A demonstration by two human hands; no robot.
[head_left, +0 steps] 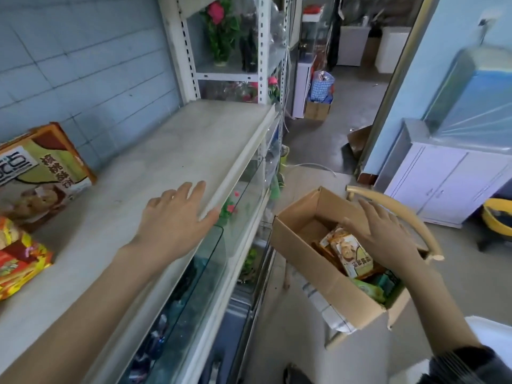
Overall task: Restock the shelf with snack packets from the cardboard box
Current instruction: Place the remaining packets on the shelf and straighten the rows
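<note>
Nearest to us, our right hand [388, 234] reaches down into the open brown cardboard box [313, 261], which sits on a pale wooden chair with a curved backrest [401, 212]. The fingers are spread and the palm lies over the top edge of an upright cream-and-orange snack packet printed with a biscuit picture [350, 252]; the thumb touches its upper corner, but we cannot tell whether the grip has closed on it (the palm hides the far side). Just beside that packet, toward the near end of the box, lie a green packet [370, 289] and a teal one [389, 281].

Our left hand [177, 217] is open and flat, fingers splayed, over the front part of the pale grey shelf board [194, 139], with the fingertips by the shelf's cream front lip; it holds nothing and is well apart from the box.

At the left edge of the shelf, nearer to us, sits a red-and-yellow crinkled snack bag [19, 261]. Behind it, leaning against the blue-grey tiled wall [83, 65], stands a large orange-and-green snack carton [44, 167] with a biscuit picture like the packet in the box.

Below the shelf board run glass-fronted lower tiers [194, 273]. Farther along, white slotted metal racking [263, 51] holds red artificial flowers with green leaves [219, 26], and a white cabinet [443, 184] stands across the aisle.
</note>
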